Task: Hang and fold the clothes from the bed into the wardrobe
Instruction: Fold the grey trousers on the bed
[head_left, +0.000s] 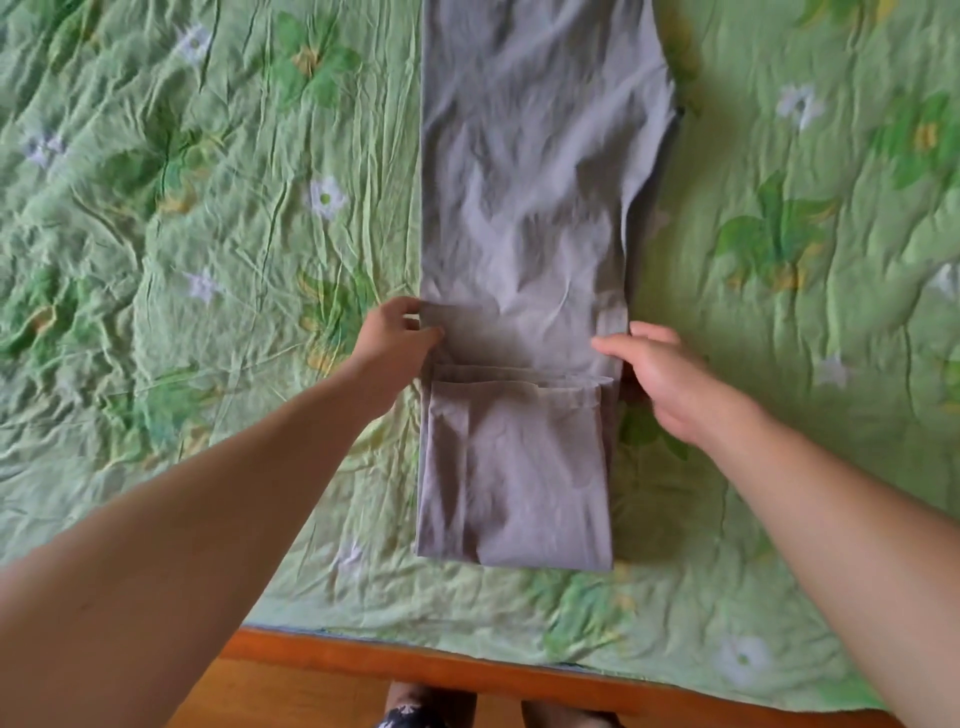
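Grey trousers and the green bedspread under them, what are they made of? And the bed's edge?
The grey trousers look like thin woven cloth, perhaps cotton: matte, finely creased, folding flat. The green bedspread looks like quilted printed fabric: puffy, with stitched wrinkles and a flower pattern. The bed's edge seems to be varnished wood: orange-brown with a slight sheen.

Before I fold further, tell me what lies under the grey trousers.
The green floral bedspread shows along both sides and the near end of the grey trousers, which lie on it. Whatever sits directly beneath the cloth is covered.
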